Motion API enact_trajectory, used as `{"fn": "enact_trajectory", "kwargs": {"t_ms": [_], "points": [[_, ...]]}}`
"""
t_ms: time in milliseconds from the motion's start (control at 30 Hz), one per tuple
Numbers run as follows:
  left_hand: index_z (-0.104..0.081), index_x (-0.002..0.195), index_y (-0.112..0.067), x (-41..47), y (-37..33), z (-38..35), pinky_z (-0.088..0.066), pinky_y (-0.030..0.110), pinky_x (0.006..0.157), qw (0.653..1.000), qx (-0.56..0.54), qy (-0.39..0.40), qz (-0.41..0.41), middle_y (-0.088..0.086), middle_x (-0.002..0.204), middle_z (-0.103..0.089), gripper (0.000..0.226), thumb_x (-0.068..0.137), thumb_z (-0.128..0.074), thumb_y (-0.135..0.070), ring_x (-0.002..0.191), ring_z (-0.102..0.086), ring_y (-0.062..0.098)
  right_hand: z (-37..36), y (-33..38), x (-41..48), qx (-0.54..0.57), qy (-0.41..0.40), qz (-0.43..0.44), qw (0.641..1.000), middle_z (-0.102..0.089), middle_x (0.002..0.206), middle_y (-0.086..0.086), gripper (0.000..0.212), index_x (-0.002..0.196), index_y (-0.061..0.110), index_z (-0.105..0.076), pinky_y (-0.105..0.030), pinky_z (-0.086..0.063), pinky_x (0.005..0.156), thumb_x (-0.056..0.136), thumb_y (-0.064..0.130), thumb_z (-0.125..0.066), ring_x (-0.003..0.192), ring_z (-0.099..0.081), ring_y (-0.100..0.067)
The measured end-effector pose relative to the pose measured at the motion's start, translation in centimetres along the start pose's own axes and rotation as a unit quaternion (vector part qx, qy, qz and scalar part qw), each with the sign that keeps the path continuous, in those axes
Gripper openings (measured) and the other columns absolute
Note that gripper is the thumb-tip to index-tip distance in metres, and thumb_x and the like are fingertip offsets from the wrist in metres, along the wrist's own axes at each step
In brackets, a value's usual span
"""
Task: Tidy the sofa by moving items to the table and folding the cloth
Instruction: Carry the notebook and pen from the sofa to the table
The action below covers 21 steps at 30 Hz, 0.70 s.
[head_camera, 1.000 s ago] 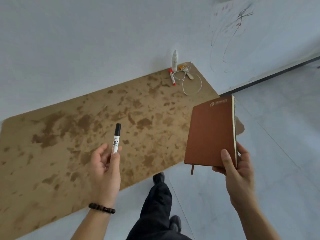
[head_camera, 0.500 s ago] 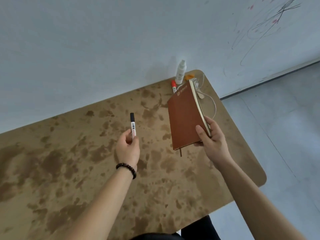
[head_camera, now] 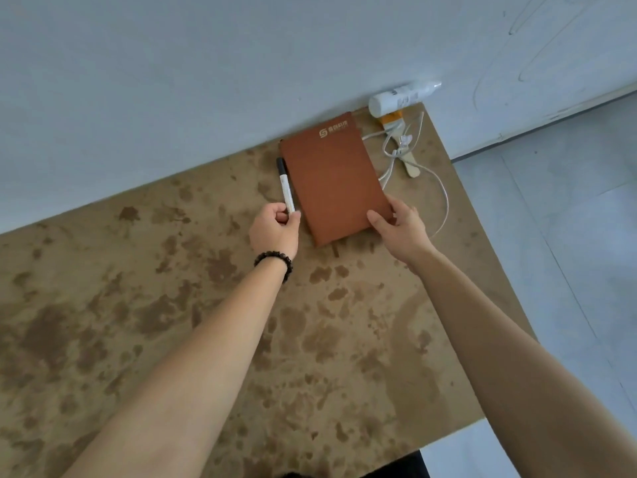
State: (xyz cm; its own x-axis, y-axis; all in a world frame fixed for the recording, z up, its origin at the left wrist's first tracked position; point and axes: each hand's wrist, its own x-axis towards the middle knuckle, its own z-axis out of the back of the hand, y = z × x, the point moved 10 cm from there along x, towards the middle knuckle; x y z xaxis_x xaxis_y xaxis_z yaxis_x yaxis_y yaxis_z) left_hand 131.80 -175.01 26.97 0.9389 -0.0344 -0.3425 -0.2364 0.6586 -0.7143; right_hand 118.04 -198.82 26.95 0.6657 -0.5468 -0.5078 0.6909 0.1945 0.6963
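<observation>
Brown notebook flat on the mottled table, far right by the wall, right hand gripping its near corner (thumb on cover), left hand pinching a marker just left of it, perhaps touching the tabletop.

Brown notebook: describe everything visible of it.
The reddish-brown rectangular notebook is closed, its cover leather-like, with a pale logo at the far right corner. It lies flat, skewed, on the mottled brown table, far end near the wall. The right hand grips its near right corner, thumb on the cover. A black-capped white marker, held by the left hand, lies along its left edge. A white cable runs by its right edge.
</observation>
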Motion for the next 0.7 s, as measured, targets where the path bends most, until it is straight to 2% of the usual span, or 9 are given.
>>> {"fn": "enact_trajectory", "kwargs": {"t_ms": [33, 100, 200, 267, 333, 433, 567, 633, 700], "points": [[-0.065, 0.106, -0.017, 0.0, -0.2, 0.0, -0.049, 0.026, 0.076, 1.0, 0.007, -0.003, -0.004, -0.006, 0.088, -0.066, 0.024, 0.088, -0.065, -0.032, 0.079, -0.062, 0.012, -0.1, 0.4, 0.1, -0.022, -0.001, 0.009, 1.0, -0.047, 0.118, 0.0, 0.051, 0.142, 0.027, -0.05, -0.031, -0.045, 0.094, 0.095, 0.044, -0.059, 0.09, -0.055, -0.002], [-0.065, 0.11, -0.016, 0.0, -0.6, -0.1, -0.048, 0.027, 0.077, 1.0, 0.025, 0.005, -0.01, -0.006, 0.088, -0.065, 0.028, 0.09, -0.062, -0.037, 0.083, -0.062, 0.014, -0.2, 1.4, 0.1, -0.049, 0.008, 0.025, 0.998, -0.048, 0.115, -0.003, 0.045, 0.137, 0.025, -0.055, -0.031, -0.045, 0.095, 0.095, 0.041, -0.059, 0.088, -0.054, -0.005], [-0.06, 0.124, -0.015, -0.7, -1.0, -0.1, -0.045, 0.026, 0.08, 0.998, 0.033, 0.047, -0.013, -0.007, 0.091, -0.061, 0.035, 0.094, -0.057, -0.032, 0.086, -0.06, 0.013, -0.2, 2.7, -0.5, -0.063, 0.038, 0.031, 0.997, -0.059, 0.121, -0.006, 0.04, 0.133, 0.021, -0.056, -0.036, -0.047, 0.097, 0.097, 0.037, -0.057, 0.108, -0.058, -0.021], [-0.052, 0.135, -0.014, -2.1, -1.4, 0.6, -0.044, 0.026, 0.086, 0.997, 0.019, 0.071, -0.015, -0.007, 0.099, -0.059, 0.041, 0.097, -0.053, -0.029, 0.094, -0.058, 0.012, 0.2, 3.5, -1.7, -0.057, 0.058, 0.031, 0.996, -0.06, 0.129, -0.002, 0.047, 0.142, 0.02, -0.048, -0.036, -0.045, 0.1, 0.099, 0.039, -0.054, 0.119, -0.056, -0.021], [-0.049, 0.138, -0.015, -4.5, -2.1, 2.4, -0.041, 0.023, 0.09, 0.997, -0.001, 0.068, -0.027, -0.005, 0.111, -0.06, 0.041, 0.1, -0.047, -0.029, 0.104, -0.056, 0.01, 1.4, 4.6, -3.8, -0.062, 0.057, 0.044, 0.995, -0.056, 0.137, -0.002, 0.057, 0.151, 0.019, -0.037, -0.035, -0.041, 0.106, 0.101, 0.043, -0.048, 0.125, -0.052, -0.016], [-0.051, 0.137, -0.016, -9.7, -3.5, 7.2, -0.04, 0.021, 0.094, 0.997, -0.038, 0.016, -0.067, -0.005, 0.125, -0.059, 0.04, 0.102, -0.044, -0.033, 0.112, -0.054, 0.008, 4.4, 5.9, -8.6, -0.039, 0.027, 0.077, 0.996, -0.05, 0.141, 0.001, 0.055, 0.152, 0.025, -0.035, -0.034, -0.041, 0.105, 0.102, 0.048, -0.041, 0.112, -0.049, -0.005], [-0.05, 0.137, -0.017, -19.2, -4.1, 14.1, -0.044, 0.02, 0.093, 0.989, -0.093, -0.061, -0.094, -0.008, 0.123, -0.059, 0.045, 0.099, -0.044, -0.041, 0.111, -0.056, 0.002, 9.5, 7.3, -16.6, 0.019, -0.033, 0.164, 0.986, -0.056, 0.123, 0.016, 0.043, 0.14, 0.029, -0.051, -0.021, -0.042, 0.096, 0.102, 0.047, -0.042, 0.108, -0.053, 0.007], [-0.05, 0.136, -0.018, -24.6, -3.7, 16.8, -0.047, 0.022, 0.091, 0.984, -0.106, -0.102, -0.102, -0.007, 0.121, -0.06, 0.047, 0.097, -0.043, -0.044, 0.11, -0.056, 0.002, 11.6, 6.3, -20.6, 0.065, -0.037, 0.187, 0.98, -0.06, 0.123, 0.013, 0.038, 0.135, 0.029, -0.055, -0.022, -0.047, 0.094, 0.102, 0.044, -0.045, 0.11, -0.058, 0.002], [-0.048, 0.137, -0.02, -29.9, -2.6, 19.1, -0.047, 0.021, 0.089, 0.977, -0.126, -0.144, -0.097, -0.011, 0.12, -0.06, 0.048, 0.098, -0.044, -0.047, 0.11, -0.056, 0.0, 13.0, 4.7, -24.2, 0.105, -0.029, 0.205, 0.973, -0.064, 0.118, 0.015, 0.037, 0.134, 0.028, -0.056, -0.017, -0.05, 0.088, 0.101, 0.043, -0.049, 0.109, -0.061, -0.001]]}}
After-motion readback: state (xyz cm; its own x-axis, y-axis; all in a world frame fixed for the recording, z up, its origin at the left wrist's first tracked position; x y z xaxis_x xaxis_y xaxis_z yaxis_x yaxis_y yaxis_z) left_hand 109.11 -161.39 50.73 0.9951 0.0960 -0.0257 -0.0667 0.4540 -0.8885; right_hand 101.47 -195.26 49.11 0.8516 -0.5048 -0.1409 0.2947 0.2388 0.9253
